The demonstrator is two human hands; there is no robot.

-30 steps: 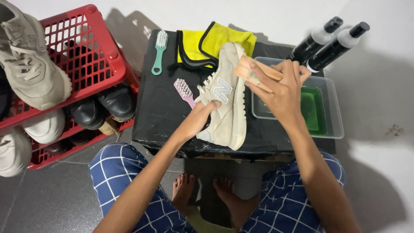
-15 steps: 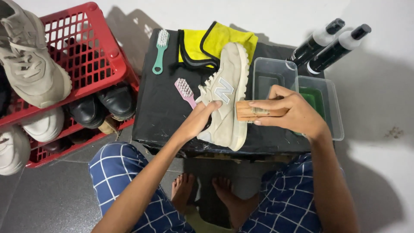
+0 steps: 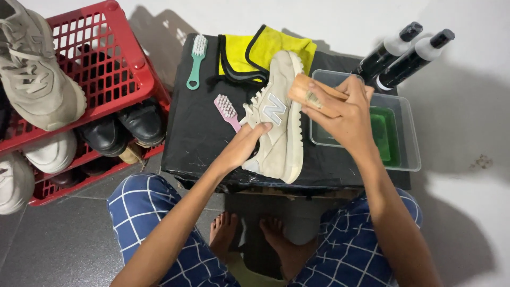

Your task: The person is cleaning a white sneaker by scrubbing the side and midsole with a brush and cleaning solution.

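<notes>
My left hand [image 3: 241, 151] pins the beige suede sneaker [image 3: 277, 114] on its side mid-table, its long axis running from near edge to far edge. My right hand [image 3: 345, 114], fingers wrapped tight around the wooden brush [image 3: 313, 95], sits just right of its sole, above the clear plastic tub [image 3: 409, 154].

A white wall [image 3: 340, 18] runs across the top of the view and takes soft shadows from the things before it. The floor is in two parts: dark grey tiles [image 3: 58, 244] with thin joints at the lower left, and a pale, whitish surface [image 3: 467, 175] at the right, with a small dark stain. In the middle stands a low black bench [image 3: 199, 133], its top scuffed and its front edge worn. A red plastic rack [image 3: 114, 69] with latticed sides stands at the left. The light is even and mild.
</notes>
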